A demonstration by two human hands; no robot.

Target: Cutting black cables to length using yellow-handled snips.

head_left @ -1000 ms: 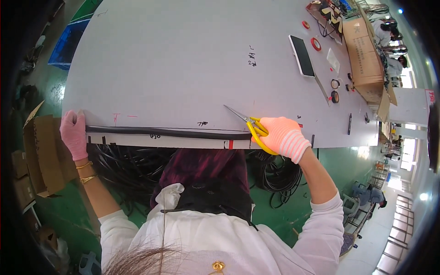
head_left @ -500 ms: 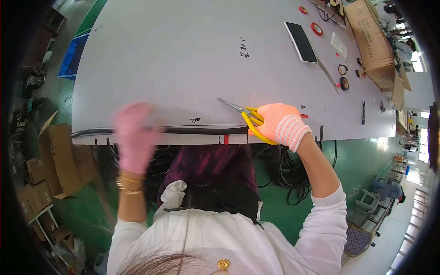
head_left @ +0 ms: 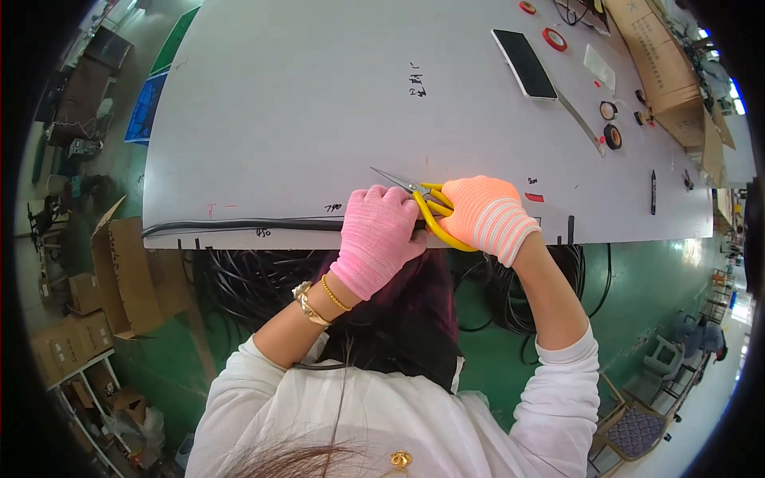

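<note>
A black cable (head_left: 279,224) runs along the near edge of the table, its far-left end close to the left corner. My left hand (head_left: 378,239), in a pink glove, is closed around the cable near its right part; the fingers hide that stretch. Just right of it, my right hand (head_left: 490,211) in an orange striped glove grips scissors (head_left: 431,225) with yellow handles. Their narrow metal blades point up and to the left, lying above the left fingers. Whether the right fingers also touch the cable is hidden.
The pale table (head_left: 303,119) carries handwritten marks. At the right lie a phone (head_left: 524,64), a steel ruler (head_left: 582,122), red tape (head_left: 555,40), black tape (head_left: 612,136) and a pen (head_left: 653,193). A cardboard box (head_left: 661,68) stands far right. Coiled cables (head_left: 255,279) sit below the edge.
My left hand has moved right along the cable, from its left part to beside the scissors, and has closed on it. My right hand with the scissors has barely moved.
</note>
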